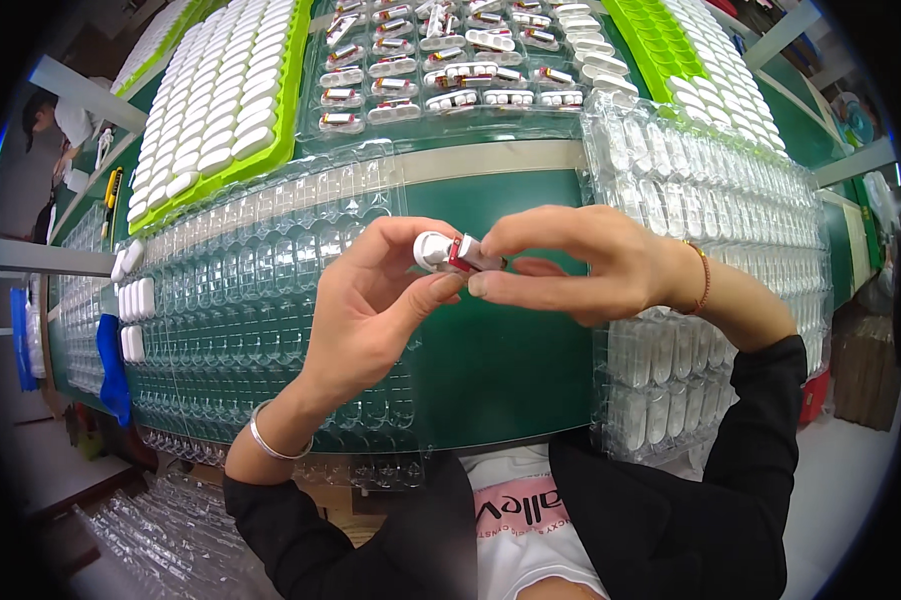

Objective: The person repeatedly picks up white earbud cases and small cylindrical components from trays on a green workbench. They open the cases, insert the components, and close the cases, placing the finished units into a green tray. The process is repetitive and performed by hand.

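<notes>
My left hand is closed, thumb and fingers gripping a small white plastic housing with a rounded end. Against the housing sits a small red-and-silver piece that looks like a battery; the fingers partly cover it. From the other side my right hand pinches the silver end of that piece between thumb and fingertips. Both hands meet above the green tabletop, near its middle.
Clear blister trays spread to the left; stacked trays holding white oval pieces stand right. Green trays of white ovals lie far left and far right. Between them sit white housings with red batteries. A blue object lies left.
</notes>
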`<action>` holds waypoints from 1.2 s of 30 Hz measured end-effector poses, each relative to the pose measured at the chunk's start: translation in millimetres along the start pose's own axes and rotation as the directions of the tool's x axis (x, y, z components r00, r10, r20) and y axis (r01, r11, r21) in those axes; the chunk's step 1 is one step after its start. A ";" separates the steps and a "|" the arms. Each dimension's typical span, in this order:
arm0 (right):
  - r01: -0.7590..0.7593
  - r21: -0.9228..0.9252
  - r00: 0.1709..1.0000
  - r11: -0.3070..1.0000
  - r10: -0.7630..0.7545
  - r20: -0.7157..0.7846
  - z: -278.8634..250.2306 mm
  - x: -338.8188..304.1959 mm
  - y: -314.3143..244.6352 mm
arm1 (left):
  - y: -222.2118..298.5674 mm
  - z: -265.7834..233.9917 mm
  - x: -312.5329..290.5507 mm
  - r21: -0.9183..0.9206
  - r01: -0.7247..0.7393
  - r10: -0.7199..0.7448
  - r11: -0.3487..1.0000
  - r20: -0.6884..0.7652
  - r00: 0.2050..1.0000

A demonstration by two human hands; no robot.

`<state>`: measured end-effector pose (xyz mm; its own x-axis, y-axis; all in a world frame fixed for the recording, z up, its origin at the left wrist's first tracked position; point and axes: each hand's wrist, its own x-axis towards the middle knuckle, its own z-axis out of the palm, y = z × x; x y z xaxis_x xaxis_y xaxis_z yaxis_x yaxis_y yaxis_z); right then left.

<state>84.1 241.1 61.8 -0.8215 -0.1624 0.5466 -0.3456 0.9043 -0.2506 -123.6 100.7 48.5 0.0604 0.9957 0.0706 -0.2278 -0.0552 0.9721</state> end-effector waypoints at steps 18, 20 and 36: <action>-0.399 0.502 0.795 0.767 0.562 -0.227 17.5 20.9 -37.7 | -1.2 29.7 -17.2 0.456 -0.233 0.323 0.859 -0.129 0.938; -0.372 0.460 0.816 0.806 0.521 -0.251 16.3 21.8 -41.5 | -1.2 30.5 -19.4 0.484 -0.266 0.360 0.833 -0.112 0.926; -0.334 0.421 0.837 0.844 0.471 -0.280 9.0 29.1 -43.9 | -0.3 30.0 -14.1 0.549 -0.358 0.491 0.755 -0.112 0.864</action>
<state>71.3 193.2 81.5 -0.7228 0.4005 0.5632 -0.2082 0.6509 -0.7301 -95.3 84.4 53.9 -0.1686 0.8414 0.5134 0.3401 -0.4392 0.8315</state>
